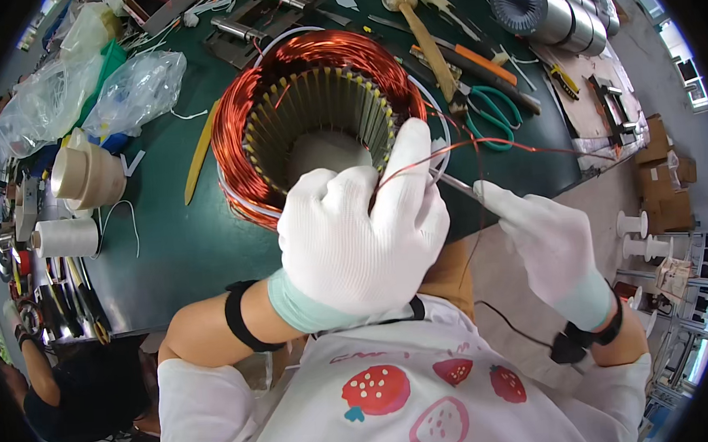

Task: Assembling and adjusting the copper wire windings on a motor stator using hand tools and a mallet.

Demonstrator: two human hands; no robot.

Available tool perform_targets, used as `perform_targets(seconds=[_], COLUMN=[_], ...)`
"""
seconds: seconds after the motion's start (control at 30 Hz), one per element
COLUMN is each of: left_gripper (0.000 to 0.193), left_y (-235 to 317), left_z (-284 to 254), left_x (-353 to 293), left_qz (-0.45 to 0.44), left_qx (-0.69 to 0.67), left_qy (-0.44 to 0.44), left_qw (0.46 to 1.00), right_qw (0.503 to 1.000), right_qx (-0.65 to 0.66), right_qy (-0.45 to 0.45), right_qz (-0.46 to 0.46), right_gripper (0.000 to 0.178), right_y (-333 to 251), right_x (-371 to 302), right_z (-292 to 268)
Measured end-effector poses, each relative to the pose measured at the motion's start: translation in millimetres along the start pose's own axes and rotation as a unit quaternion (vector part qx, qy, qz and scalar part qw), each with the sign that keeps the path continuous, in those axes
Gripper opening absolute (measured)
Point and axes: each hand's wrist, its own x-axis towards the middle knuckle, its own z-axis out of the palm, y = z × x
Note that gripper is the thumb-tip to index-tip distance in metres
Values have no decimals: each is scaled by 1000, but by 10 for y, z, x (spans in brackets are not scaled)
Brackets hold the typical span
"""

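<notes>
A motor stator stands on the green table, its thick ring of copper winding surrounding a slotted core with yellowish slot liners. My left hand, in a white glove, grips the near rim; one finger stretches up along the right side of the winding. Loose copper wires run from beside that finger out to the right. My right hand, also gloved, is closed on a thin metal tool whose tip points at the stator's near right edge. My left hand hides the near winding and the tool's tip.
A wooden mallet, green-handled scissors and metal cores are at the back right. Left of the stator are a yellow strip, plastic bags and thread spools. Another person sits at the lower left.
</notes>
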Motion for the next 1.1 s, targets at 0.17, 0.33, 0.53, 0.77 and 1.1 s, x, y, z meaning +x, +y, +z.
perform_targets(seconds=[0.17,0.33,0.53,0.77,1.1], left_gripper=[16,27,35,25,25], left_y=[-72,-25,-1210,-1406,-1132], left_z=[112,-344,-298,35,-253], left_x=[46,220,935,835,756], left_qz=[38,-53,-152,20,-86], left_qx=[54,-149,-266,-308,-158], left_qy=[92,-169,-162,-232,-86], left_qw=[994,973,938,922,980], right_qw=[996,996,996,992,986], right_qx=[83,87,80,70,115], right_qy=[-2,13,1,38,73], right_qz=[25,-15,-45,-98,-93], right_gripper=[47,51,47,43,41], right_y=[-83,33,80,209,468], right_x=[232,204,176,188,300], right_z=[134,236,239,468,577])
